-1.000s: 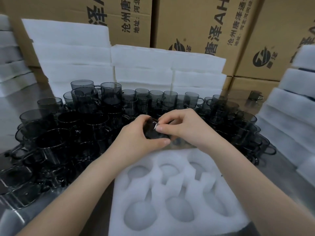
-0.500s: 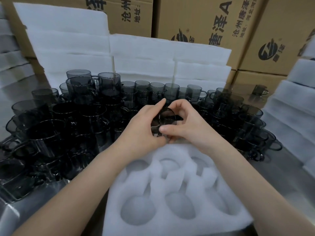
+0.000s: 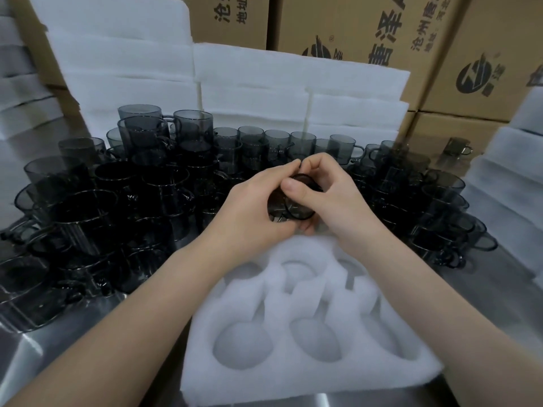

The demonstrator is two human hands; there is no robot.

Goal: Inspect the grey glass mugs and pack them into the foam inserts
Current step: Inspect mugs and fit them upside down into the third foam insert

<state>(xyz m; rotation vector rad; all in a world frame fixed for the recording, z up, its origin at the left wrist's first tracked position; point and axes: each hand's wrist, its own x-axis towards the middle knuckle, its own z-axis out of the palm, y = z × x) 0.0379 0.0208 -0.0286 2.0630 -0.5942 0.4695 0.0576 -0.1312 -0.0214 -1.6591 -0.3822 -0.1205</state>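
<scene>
Both hands hold one grey glass mug (image 3: 299, 204) tilted on its side above the far edge of the white foam insert (image 3: 305, 374). My left hand (image 3: 252, 207) cups it from the left and below. My right hand (image 3: 326, 192) grips its rim from the right, thumb across the opening. The insert lies in front of me with several round pockets, all bare. A crowd of grey mugs (image 3: 141, 186) fills the metal table (image 3: 38, 353) behind and to both sides.
Stacks of white foam sheets (image 3: 264, 83) stand behind the mugs, with more foam (image 3: 511, 201) at the right and left edges. Printed cardboard boxes (image 3: 367, 30) line the back. A single mug (image 3: 457, 146) sits apart at the far right.
The held mug has been turned between my hands, its opening now more toward me. My right thumb moved across its rim. The camera tilted slightly downward.
</scene>
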